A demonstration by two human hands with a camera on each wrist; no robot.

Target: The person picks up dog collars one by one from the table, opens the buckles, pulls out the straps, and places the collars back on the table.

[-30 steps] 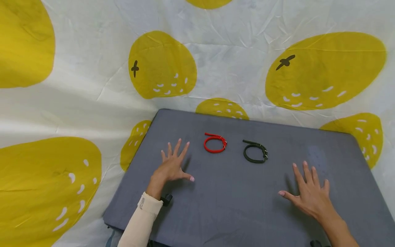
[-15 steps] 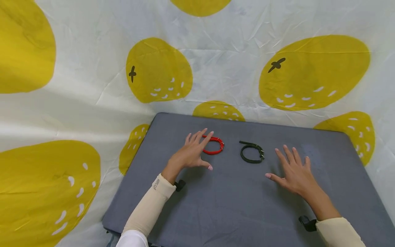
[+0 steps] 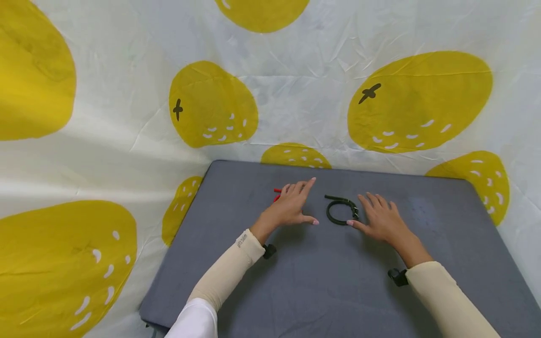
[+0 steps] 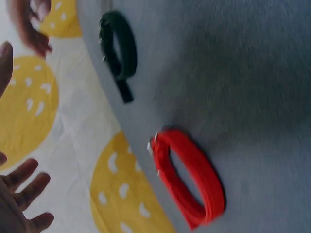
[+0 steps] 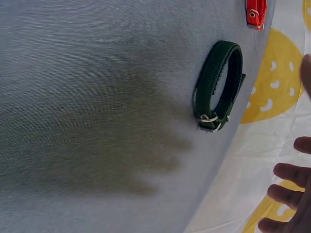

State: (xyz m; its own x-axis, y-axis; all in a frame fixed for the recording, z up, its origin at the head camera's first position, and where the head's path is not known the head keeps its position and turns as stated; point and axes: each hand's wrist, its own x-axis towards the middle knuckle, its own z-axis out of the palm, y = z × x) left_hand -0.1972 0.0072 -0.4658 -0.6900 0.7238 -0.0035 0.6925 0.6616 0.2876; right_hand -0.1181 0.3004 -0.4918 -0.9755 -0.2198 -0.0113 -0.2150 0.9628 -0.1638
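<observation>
A dark green buckled collar [image 3: 336, 197] lies curled in a ring on the grey table. My right hand [image 3: 380, 218] hovers at its right side with fingers spread, the thumb tip overlapping the ring in the head view. Over the red collar [image 4: 199, 167], my left hand [image 3: 291, 204] reaches with extended fingers and hides most of it from the head camera. Both collars have metal buckles, and the left wrist view shows them apart on the cloth. Neither hand holds anything. In the right wrist view the green collar [image 5: 212, 77] stands on its edge, beyond the hand's shadow.
The grey padded table [image 3: 321, 291] reaches back to a white hanging cloth [image 3: 296, 103] printed with yellow fruit shapes. The cloth also runs along the left side. A small black wrist camera [image 3: 397, 277] sits at the right wrist, another camera [image 3: 269, 251] at the left.
Both hands have moved inward toward each other: the left one rightward over the red collar, the right one leftward up to the green collar. Both collars lie where they were.
</observation>
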